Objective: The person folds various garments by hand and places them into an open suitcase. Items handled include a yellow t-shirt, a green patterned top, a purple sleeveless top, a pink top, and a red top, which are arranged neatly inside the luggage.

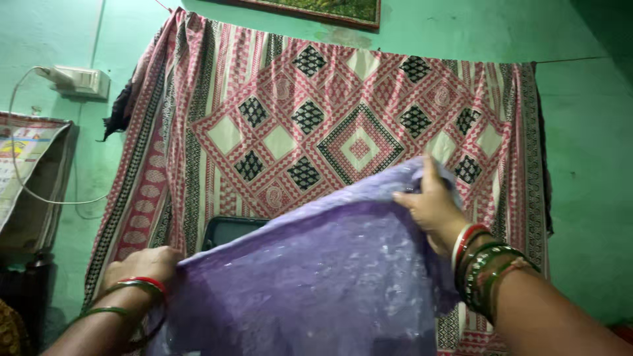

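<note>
A lilac cloth [316,277], thin and speckled with small shiny dots, is stretched out between the two hands and fills the space in front of the person. Its top edge runs in a slant, low at the left hand and high at the right hand, and the rest of it hangs down out of the picture.

The left hand [142,264] is closed on the lower corner of the cloth, fingers curled over the edge. Its wrist carries red and green bangles [135,285]. The right hand [432,204] is raised higher and pinches the upper corner, thumb up and fingers folded around the fabric. A thicker stack of red, white and green bangles [484,264] sits on that wrist. The two hands are well apart, with the cloth taut between them.

Just behind the cloth, between the hands, the dark rim of a tray-like object [227,229] peeks out. Beyond both hands a patterned bedsheet [330,118] in red, cream and black diamonds hangs across the green wall [587,132]. Above the hands, a picture frame [316,10] borders the top edge. Far to the left of the left hand are a white switch box [79,80] with a trailing cable [20,151] and a hanging calendar [30,171].
</note>
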